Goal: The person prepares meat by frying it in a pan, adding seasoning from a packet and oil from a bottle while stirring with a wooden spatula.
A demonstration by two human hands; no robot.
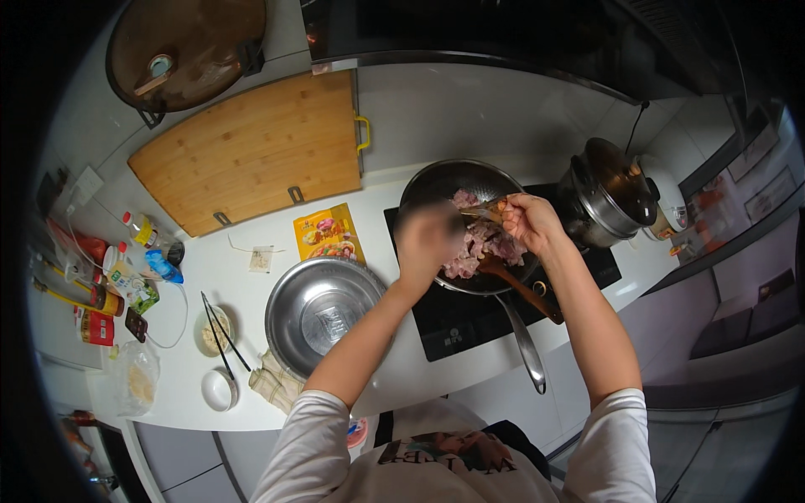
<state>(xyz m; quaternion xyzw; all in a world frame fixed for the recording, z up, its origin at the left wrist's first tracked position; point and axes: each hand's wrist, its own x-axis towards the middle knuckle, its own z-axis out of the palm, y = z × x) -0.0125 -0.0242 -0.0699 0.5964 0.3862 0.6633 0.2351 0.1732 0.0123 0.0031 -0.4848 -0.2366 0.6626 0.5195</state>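
Observation:
Above a frying pan (465, 165) on the black cooktop (453, 336), my right hand (531, 220) pinches a small clear packet (487, 210) with reddish-brown contents at one end. My left hand (431, 242) is at the packet's other side; a blur covers its fingers, so its grip is unclear. Pieces of raw-looking pink meat (487, 245) lie in the pan below both hands. A brown wooden spatula (519, 286) rests in the meat, its handle crossing the rim under my right forearm. The pan's metal handle (525, 346) points towards me over the counter edge.
Left of the cooktop stands a metal basin (295, 302), with a yellow food packet (327, 231) behind it. Black chopsticks (217, 330) lie across a bowl of pale food (210, 342). A lidded pot (607, 195) stands right of the pan. Bottles (151, 232) crowd the far left.

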